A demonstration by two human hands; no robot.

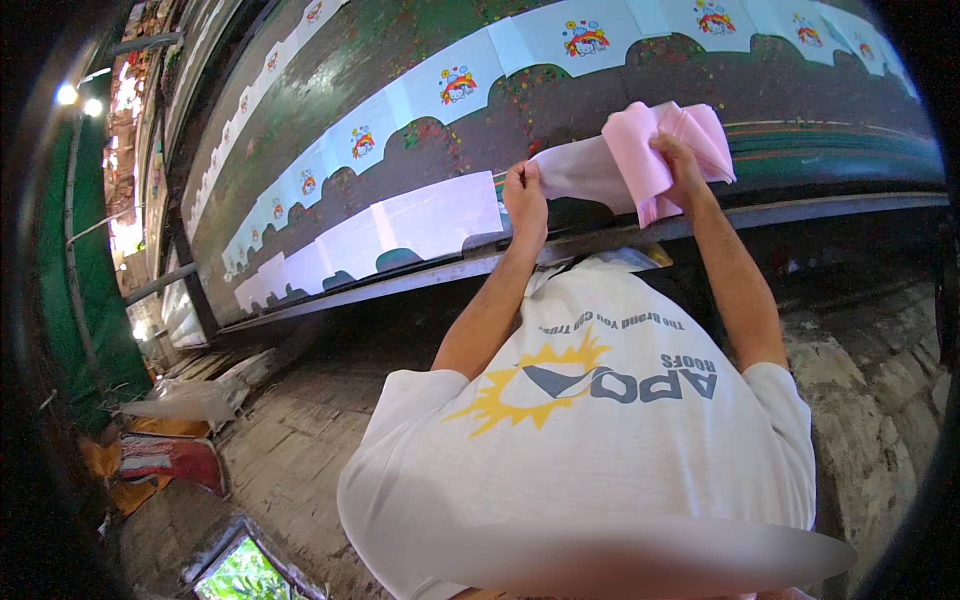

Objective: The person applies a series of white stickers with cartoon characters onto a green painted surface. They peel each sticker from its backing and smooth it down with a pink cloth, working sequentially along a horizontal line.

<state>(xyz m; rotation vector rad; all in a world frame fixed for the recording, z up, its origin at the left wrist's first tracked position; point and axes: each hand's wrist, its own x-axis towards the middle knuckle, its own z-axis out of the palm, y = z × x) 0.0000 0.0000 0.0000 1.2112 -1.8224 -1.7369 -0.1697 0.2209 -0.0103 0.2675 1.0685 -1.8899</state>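
My right hand grips a loosely folded bundle of pink fabric pieces above the near edge of a long dark table. From the bundle, one pale pink piece stretches leftward. Its left corner is pinched in the closed fingers of my left hand. Just left of that hand, a row of plain pale pink fabric pieces lies flat along the near edge, with curved cut-outs facing me.
Farther in on the long table runs a row of light blue pieces with colourful cartoon prints. Another printed row lies beyond. Coloured specks dot the tabletop. A metal rail edges it. A red-and-white shoe is at lower left.
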